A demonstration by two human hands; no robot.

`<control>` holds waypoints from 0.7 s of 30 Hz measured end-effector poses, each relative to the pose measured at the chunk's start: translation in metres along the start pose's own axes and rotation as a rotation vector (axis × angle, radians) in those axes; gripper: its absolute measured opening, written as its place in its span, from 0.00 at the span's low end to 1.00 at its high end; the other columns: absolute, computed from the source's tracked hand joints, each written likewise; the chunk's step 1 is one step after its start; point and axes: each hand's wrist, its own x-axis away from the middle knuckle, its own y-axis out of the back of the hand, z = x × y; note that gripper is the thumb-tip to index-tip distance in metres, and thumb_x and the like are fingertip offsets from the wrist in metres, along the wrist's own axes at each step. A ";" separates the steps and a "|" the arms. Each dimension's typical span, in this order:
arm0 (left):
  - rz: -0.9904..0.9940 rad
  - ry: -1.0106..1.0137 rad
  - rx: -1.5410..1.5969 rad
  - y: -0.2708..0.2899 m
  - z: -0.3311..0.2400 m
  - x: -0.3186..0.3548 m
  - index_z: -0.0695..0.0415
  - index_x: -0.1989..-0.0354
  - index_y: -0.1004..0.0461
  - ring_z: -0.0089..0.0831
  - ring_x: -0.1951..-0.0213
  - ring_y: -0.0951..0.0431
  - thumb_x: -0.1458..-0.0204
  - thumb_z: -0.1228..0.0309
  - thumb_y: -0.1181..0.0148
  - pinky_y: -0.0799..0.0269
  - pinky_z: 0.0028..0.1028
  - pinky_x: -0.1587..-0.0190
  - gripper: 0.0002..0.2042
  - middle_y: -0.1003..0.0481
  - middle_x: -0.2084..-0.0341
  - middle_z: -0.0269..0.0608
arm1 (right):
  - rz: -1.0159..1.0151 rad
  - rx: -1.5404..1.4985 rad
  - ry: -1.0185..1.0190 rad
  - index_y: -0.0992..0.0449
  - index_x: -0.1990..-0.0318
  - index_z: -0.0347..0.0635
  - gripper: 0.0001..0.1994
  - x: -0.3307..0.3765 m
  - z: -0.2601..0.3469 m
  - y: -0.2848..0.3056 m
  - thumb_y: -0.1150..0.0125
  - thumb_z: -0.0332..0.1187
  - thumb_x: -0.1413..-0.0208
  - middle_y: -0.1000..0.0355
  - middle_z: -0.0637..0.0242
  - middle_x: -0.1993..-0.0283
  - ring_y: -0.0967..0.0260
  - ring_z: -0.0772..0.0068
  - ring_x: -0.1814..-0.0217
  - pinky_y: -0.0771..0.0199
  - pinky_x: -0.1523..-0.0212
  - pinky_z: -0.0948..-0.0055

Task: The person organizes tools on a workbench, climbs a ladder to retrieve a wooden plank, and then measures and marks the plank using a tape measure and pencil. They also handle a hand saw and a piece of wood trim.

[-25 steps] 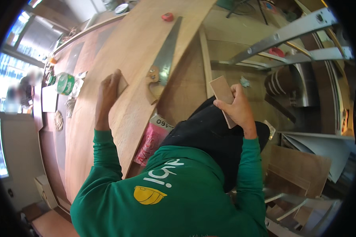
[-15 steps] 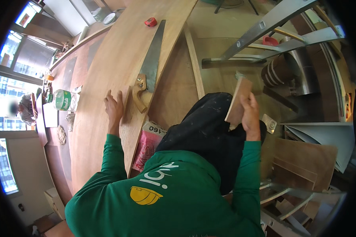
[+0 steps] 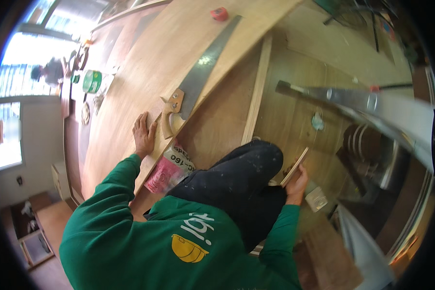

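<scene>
Edgewise in right hand [image 3: 297,185], wood strip [image 3: 295,167]

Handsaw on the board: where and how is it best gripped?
Probably the curved wooden handle of the handsaw, coming from the person's side: it lies toward the body, near the edge of the board, while the blade points away. The left hand is nearest and open.

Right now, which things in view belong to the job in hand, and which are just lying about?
Likely the job:
wooden piece, in right hand
large board, under left hand
handsaw, near left hand

Probably lying about:
green-labelled bottle
pink-and-white bag
crumpled scrap on floor
</scene>
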 end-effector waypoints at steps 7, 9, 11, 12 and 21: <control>0.042 0.100 -0.046 0.009 0.002 0.011 0.58 0.26 0.38 0.50 0.26 0.42 0.32 0.51 0.48 0.47 0.48 0.26 0.31 0.37 0.29 0.54 | -0.245 0.238 -0.353 0.25 0.55 0.48 0.26 0.063 0.046 -0.092 0.45 0.63 0.35 0.40 0.79 0.78 0.41 0.78 0.82 0.34 0.77 0.73; 0.012 0.164 -0.127 0.004 -0.010 0.010 0.58 0.27 0.38 0.52 0.33 0.34 0.33 0.51 0.46 0.38 0.50 0.33 0.32 0.32 0.35 0.55 | -0.353 0.353 -0.443 0.27 0.56 0.46 0.30 0.094 0.068 -0.122 0.43 0.68 0.38 0.41 0.78 0.80 0.41 0.77 0.84 0.34 0.79 0.73; 0.101 0.409 -0.118 0.022 -0.044 -0.001 0.58 0.30 0.38 0.51 0.43 0.28 0.36 0.51 0.41 0.30 0.51 0.44 0.32 0.28 0.45 0.54 | -0.355 0.494 -0.523 0.27 0.54 0.47 0.31 0.120 0.091 -0.140 0.43 0.69 0.39 0.41 0.77 0.79 0.42 0.77 0.83 0.34 0.78 0.72; 0.048 0.509 -0.129 0.017 -0.044 0.011 0.57 0.29 0.38 0.51 0.44 0.28 0.38 0.51 0.39 0.29 0.53 0.45 0.34 0.28 0.47 0.55 | -0.337 0.583 -0.571 0.27 0.54 0.48 0.31 0.123 0.104 -0.151 0.43 0.69 0.39 0.41 0.76 0.79 0.42 0.77 0.83 0.35 0.78 0.71; 0.048 1.081 1.558 0.125 -0.110 0.113 0.65 0.37 0.30 0.35 0.61 0.21 0.43 0.53 0.31 0.20 0.38 0.54 0.33 0.22 0.60 0.45 | 0.136 1.498 -0.221 0.30 0.40 0.38 0.29 0.055 0.101 -0.273 0.32 0.52 0.36 0.25 0.64 0.55 0.26 0.69 0.53 0.23 0.51 0.64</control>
